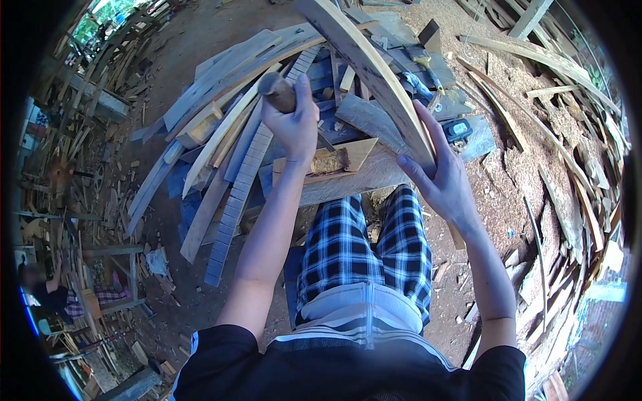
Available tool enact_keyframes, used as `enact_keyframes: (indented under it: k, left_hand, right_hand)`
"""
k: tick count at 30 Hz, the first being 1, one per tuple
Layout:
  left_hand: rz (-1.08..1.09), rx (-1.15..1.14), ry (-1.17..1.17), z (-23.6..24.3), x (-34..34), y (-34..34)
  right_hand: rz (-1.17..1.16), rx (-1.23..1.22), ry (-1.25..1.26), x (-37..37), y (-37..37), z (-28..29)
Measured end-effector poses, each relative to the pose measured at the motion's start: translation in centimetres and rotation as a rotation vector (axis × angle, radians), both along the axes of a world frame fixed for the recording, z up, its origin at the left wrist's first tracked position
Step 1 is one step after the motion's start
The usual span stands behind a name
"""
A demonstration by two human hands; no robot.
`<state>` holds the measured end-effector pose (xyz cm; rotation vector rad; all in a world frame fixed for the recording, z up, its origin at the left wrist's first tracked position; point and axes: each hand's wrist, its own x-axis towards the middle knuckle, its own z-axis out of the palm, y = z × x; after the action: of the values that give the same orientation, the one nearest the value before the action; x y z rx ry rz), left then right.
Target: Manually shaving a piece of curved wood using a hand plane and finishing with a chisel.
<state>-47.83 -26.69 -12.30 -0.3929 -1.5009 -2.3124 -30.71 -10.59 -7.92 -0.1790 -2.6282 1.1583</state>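
My left hand (pixel 294 127) is closed around a tool's thick, round wooden handle (pixel 279 95). A narrow dark shaft (pixel 326 140) shows past the fingers, in line with that handle; its kind is hard to make out. On the right, my right hand (pixel 441 177) grips a long curved wooden plank (pixel 374 70), thumb on one side and fingers on the other. The plank slants up and away to the left. Below the shaft lies a wooden piece (pixel 364 152) with a rough hollow (pixel 329 161), resting on a broad board (pixel 348 186) before my knees.
Curved wooden strips (pixel 227 134) and a strip with crosswise lines (pixel 234 200) fan out left. A small dark device (pixel 458 129) and a yellow-handled brush (pixel 428 67) lie right. Wood shavings (pixel 495 180) and scrap planks (pixel 568 194) cover the ground. Another person (pixel 57 291) sits far left.
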Motion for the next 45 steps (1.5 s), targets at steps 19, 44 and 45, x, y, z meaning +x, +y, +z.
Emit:
enact_keyframes:
  k: [19,44,45]
  left_hand:
    - [0.147,-0.373,0.294,-1.7,0.2,2.8]
    - [0.006,0.158,-0.203,-0.8,-2.3,-1.0]
    - [0.024,0.239,-0.278,-0.6,-2.3,-1.8]
  right_hand:
    - [0.153,0.580,0.304,-4.2,0.9,6.6]
    - [0.032,0.241,0.059,-1.2,1.6,3.8]
    - [0.029,0.238,0.063,-1.1,1.7,3.7]
